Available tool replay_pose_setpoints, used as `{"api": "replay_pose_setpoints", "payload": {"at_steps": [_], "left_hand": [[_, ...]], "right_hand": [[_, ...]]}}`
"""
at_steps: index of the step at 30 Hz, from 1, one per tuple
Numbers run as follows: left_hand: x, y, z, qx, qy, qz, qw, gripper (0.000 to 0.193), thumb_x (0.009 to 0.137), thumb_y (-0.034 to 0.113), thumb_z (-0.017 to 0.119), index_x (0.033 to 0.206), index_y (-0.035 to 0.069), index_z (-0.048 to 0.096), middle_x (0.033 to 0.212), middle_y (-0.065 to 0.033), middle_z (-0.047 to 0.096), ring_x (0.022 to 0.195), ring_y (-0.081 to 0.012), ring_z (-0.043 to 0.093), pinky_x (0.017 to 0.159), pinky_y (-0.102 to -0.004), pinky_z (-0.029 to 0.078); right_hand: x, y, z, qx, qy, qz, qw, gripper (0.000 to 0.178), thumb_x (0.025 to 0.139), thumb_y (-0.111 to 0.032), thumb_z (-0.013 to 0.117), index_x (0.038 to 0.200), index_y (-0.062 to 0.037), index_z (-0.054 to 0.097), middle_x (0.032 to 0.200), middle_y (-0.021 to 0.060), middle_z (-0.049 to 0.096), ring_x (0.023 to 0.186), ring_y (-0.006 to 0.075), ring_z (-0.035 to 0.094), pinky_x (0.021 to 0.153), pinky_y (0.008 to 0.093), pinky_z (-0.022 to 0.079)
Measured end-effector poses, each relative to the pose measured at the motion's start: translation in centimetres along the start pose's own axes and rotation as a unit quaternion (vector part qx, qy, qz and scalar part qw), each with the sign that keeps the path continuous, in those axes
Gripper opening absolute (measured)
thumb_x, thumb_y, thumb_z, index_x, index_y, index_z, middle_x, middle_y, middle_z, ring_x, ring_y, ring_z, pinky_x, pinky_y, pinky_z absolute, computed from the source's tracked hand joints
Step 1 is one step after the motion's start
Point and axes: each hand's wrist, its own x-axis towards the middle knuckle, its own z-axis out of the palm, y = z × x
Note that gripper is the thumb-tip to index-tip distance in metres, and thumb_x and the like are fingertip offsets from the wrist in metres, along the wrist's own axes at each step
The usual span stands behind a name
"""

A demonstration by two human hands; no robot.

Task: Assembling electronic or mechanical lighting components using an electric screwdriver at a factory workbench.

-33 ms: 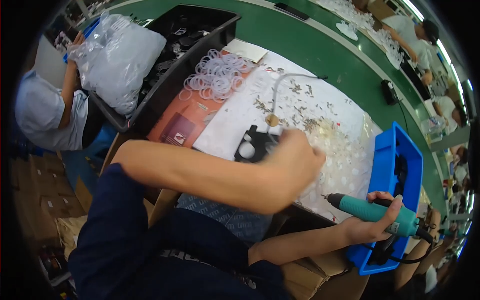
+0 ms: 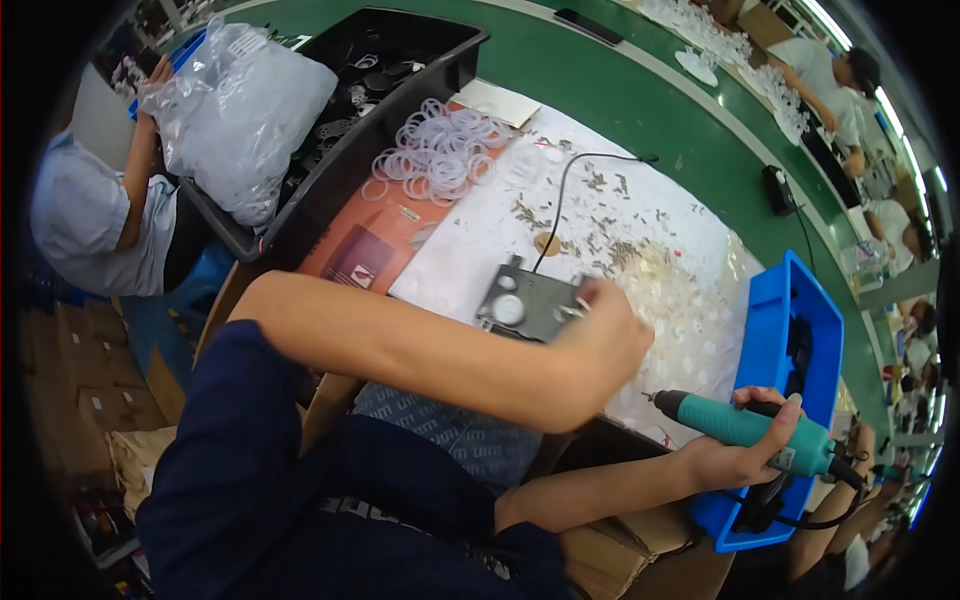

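While the right hand is gripping a teal electric screwdriver, the left hand is closing its fingers on a grey metal plate just beside it.

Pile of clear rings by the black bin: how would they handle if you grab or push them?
The clear rings look thin and hollow, so probably very light and somewhat bendy. They lie loose and overlapping on the table, so a push would likely scatter or slide them rather than move the pile whole. Lying flat, they seem unlikely to roll; several may tangle and lift together.
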Motion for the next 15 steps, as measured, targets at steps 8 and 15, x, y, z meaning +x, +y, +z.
{"api": "replay_pose_setpoints", "payload": {"at_steps": [8, 15], "left_hand": [[-4.5, -3.1, -0.1, -0.270, 0.243, 0.041, 0.931, 0.034, 0.075, 0.017, 0.062, 0.106, 0.004, 0.061, 0.101, -0.0133, 0.059, 0.100, -0.0334, 0.057, 0.083, -0.0480, 0.044], [2.7, -16.4, 11.8, -0.263, 0.361, -0.323, 0.834, 0.023, 0.075, 0.013, 0.065, 0.094, 0.002, 0.066, 0.081, -0.0173, 0.064, 0.083, -0.0332, 0.061, 0.076, -0.0400, 0.048]], "right_hand": [[-0.2, 0.8, 0.3, -0.001, 0.016, 0.030, 0.999, 0.026, 0.084, -0.022, 0.061, 0.086, 0.0026, 0.055, 0.072, 0.0093, 0.055, 0.061, 0.0171, 0.051, 0.055, 0.0273, 0.040], [0.3, -0.7, -0.2, -0.012, 0.030, -0.002, 0.999, 0.026, 0.085, -0.023, 0.060, 0.084, 0.0015, 0.054, 0.072, 0.0088, 0.055, 0.060, 0.0169, 0.050, 0.055, 0.0271, 0.039]]}}
